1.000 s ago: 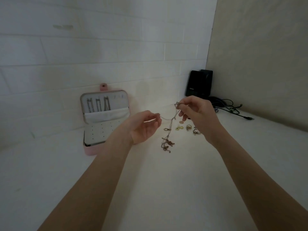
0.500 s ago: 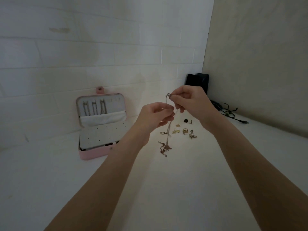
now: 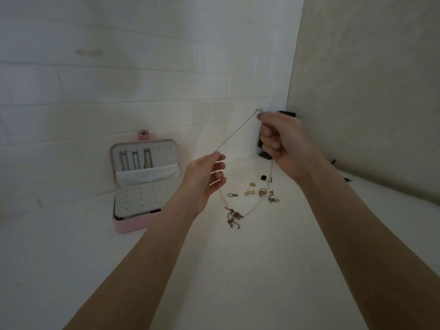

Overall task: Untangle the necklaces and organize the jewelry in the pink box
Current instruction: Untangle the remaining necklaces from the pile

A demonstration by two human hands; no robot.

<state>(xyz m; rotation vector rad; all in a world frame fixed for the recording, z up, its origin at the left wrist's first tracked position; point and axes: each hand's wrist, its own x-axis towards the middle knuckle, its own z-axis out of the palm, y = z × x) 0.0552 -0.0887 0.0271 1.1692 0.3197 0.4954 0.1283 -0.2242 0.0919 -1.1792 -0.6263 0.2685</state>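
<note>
I've pulled my hands apart: right hand (image 3: pixel 283 141) pinches the chain (image 3: pixel 234 134) end high, left hand (image 3: pixel 207 177) pinches it lower, taut between; the knot (image 3: pixel 233 216) dangles beside the open box (image 3: pixel 142 182).

Pink box (image 3: pixel 133 226) showing white dotted insert, silver chain (image 3: pixel 234 134) carrying brownish charms (image 3: pixel 232 217), gold pieces (image 3: pixel 252 190) lying on white counter (image 3: pixel 238 270)
</note>
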